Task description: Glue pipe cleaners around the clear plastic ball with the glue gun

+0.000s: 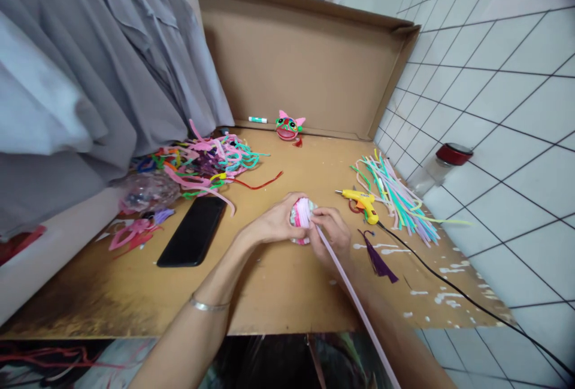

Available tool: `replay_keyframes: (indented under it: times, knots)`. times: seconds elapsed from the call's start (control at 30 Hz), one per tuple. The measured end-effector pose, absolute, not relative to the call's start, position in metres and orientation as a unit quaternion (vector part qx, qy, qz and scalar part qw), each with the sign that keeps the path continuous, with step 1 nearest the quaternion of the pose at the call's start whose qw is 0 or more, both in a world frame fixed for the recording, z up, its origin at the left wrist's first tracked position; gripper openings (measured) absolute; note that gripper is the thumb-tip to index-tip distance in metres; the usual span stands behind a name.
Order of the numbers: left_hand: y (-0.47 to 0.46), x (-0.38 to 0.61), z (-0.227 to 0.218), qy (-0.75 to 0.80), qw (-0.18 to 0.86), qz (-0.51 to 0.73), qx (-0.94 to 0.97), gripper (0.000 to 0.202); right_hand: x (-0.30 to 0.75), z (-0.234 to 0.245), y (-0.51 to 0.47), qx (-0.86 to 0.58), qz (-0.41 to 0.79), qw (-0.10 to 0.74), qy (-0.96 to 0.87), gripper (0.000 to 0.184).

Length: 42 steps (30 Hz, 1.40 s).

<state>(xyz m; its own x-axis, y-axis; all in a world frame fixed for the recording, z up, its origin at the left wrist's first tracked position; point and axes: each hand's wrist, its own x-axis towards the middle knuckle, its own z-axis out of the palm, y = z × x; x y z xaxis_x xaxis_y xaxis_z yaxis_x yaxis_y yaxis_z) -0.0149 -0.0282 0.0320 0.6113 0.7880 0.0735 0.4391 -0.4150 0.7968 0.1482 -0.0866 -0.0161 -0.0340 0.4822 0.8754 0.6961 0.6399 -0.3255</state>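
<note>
My left hand is closed around a small ball wrapped in pink and white pipe cleaner, held just above the brown board. My right hand pinches a long pale pink pipe cleaner against the ball; the strand runs down and right past my forearm. A thin bangle sits on my left wrist.
A black phone lies left of my hands. A tangle of coloured pipe cleaners lies at back left, a straight bundle at right. A yellow glue gun with black cord, purple tassel, small pink mask figure, red-lidded jar.
</note>
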Motion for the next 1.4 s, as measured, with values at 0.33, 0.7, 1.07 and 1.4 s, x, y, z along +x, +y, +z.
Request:
replay_keyframes:
  times: [0.33,0.7,1.07,1.4]
  knots:
    - [-0.0269,-0.0226,0.0349,0.354,0.425,0.207,0.807,0.07,0.1478,-0.0172,-0.0861,-0.415,-0.112,0.559,-0.709,0.017]
    - [-0.0273,-0.0232,0.0299,0.357,0.42,0.233,0.801,0.059,0.1452,-0.0165,-0.0874,-0.416,-0.115,0.557,-0.709,0.018]
    - [-0.0242,-0.0222,0.0267,0.338,0.43,0.23,0.805,0.065,0.1439,-0.016,-0.0876,-0.405,-0.115,0.57,-0.705,0.023]
    - [-0.0236,-0.0218,0.0255,0.342,0.439,0.241,0.795,0.06,0.1479,-0.014,-0.0896,-0.405,-0.078,0.551,-0.725,0.028]
